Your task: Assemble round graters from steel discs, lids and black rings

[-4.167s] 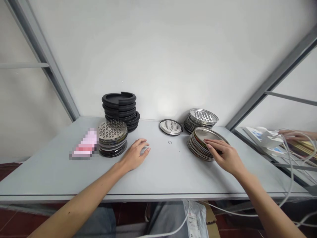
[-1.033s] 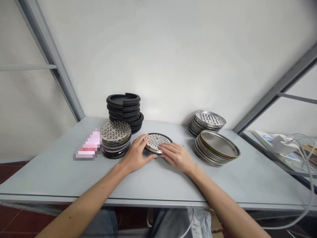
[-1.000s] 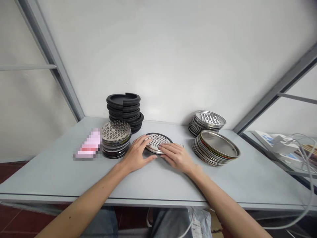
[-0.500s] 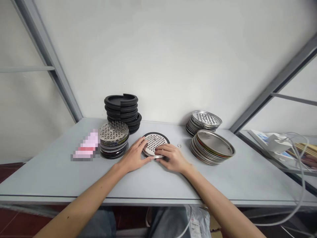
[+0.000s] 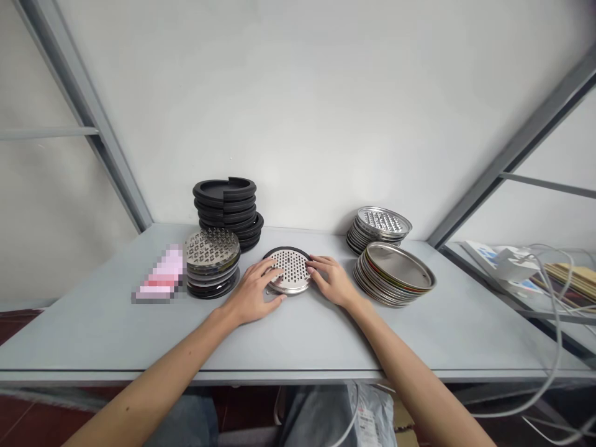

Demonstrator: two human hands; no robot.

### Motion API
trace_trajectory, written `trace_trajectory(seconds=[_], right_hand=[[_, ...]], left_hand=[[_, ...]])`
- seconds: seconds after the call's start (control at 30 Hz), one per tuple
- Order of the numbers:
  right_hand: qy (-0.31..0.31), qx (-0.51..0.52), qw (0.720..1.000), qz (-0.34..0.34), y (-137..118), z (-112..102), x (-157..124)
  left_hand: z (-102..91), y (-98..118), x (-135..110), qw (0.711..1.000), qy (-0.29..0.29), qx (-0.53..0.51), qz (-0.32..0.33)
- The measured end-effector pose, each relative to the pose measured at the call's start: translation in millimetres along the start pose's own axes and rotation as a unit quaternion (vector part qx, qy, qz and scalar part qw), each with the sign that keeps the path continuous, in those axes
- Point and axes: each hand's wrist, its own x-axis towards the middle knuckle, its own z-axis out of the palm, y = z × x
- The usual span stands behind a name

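Smooth and pale grey, the worktop stands against a plain off-white wall. On its middle, between the person's two hands, lies a round silver metal disc punched with rows of small dark holes, with a black rim showing along its far edge.

At the disc's left side is the left hand, palm down: its grip is apart, fingers spread over the disc's edge and thumb held away in front. At the right side, the right hand brings its bent fingertips to the edge; its thumb is hard to make out, so I cannot tell whether this grip is clamped.

Just left of the left hand stands a stack of round metal discs, the topmost covered with raised, rough-looking perforations. Behind it rise stacked black rimmed round holders, with a lower black pile beside them. Farther left is a blurred pink patch.

To the right of the right hand, a leaning stack of plain, shallow silver plates shows some coloured edges, and behind it sits a stack of silver grater plates. Beyond the worktop's right side, white cables loop past a grey metal frame.
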Motion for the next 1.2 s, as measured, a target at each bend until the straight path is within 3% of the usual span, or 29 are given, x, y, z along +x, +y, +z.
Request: trace_trajectory(seconds=[0.23,0.37,0.47,0.57,0.83,1.2], right_hand=[[0.047,0.006,0.999,-0.016,-9,-7,-5],[0.029,0.058,0.996,-0.055,-14,-12,-4],[0.006,0.101,0.989,-0.106,-17,-16,-1],[0.018,0.132,0.985,-0.109,-16,-17,1],[0.041,0.205,0.973,-0.100,-13,-19,3],[0.100,0.257,0.960,0.047,13,-39,3]], left_hand=[[1.5,1,0,0.998,-0.058,0.023,0.031],[-0.3,-1,2,0.997,-0.070,0.000,0.040],[-3.8,0,3,0.997,-0.031,-0.066,0.034],[-6.1,1,5,0.989,0.011,-0.142,0.040],[-6.1,0,6,0.979,0.021,-0.199,0.045],[-16.6,0,3,0.975,0.065,-0.212,-0.014]])
